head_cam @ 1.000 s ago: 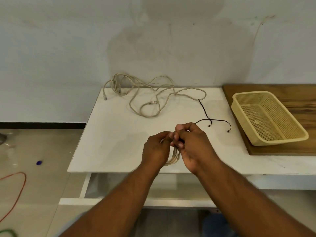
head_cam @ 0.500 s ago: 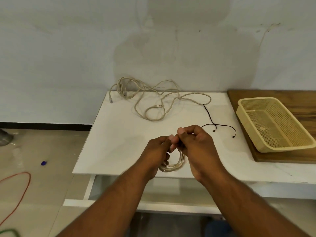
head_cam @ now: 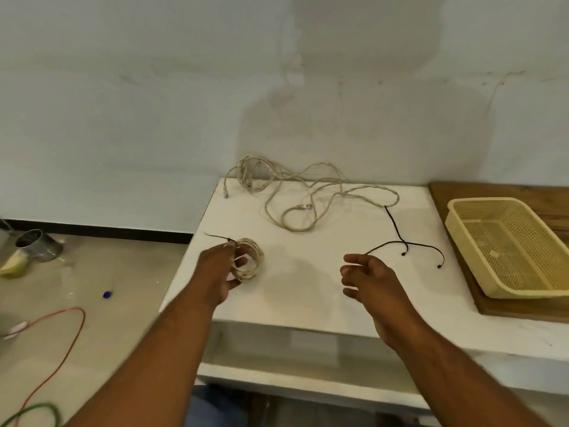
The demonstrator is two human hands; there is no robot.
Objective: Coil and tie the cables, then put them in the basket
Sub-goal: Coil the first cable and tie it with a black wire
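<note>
Progress: one cable done up, none binned.

- Coil (head_cam: 250, 261): beige, wound into a small ring, with a black tie (head_cam: 218, 237) knotted at its top and the tie's tail sticking out to the left. Coiling and tying of this one look complete.
- Left hand (head_cam: 219, 268): grip clamped on the coil, fingers curled through the ring. It is at the near left corner of the tabletop (head_cam: 308, 291). Cannot tell whether the coil touches the surface.
- Right hand (head_cam: 371, 280): grip apart, fingers loosely bent, holding nothing, over the tabletop's near middle and well apart from the coil.
- Loose cable (head_cam: 304, 206): a beige tangle along the far edge by the wall, plugs showing, not coiled. How many cables are in it cannot be told.
- Black cord (head_cam: 401, 241): thin strands lying between the tangle and the right hand, probably ties for later.

Left to do, by my reckoning: carry the coil across to the basket, then coil, tie and bin the tangle.

Containers:
- Basket (head_cam: 483, 201): yellow mesh, on a wooden board (head_cam: 492, 190) at the right end. No cable inside. A small pale patch shows on its floor, too small to identify.
</note>
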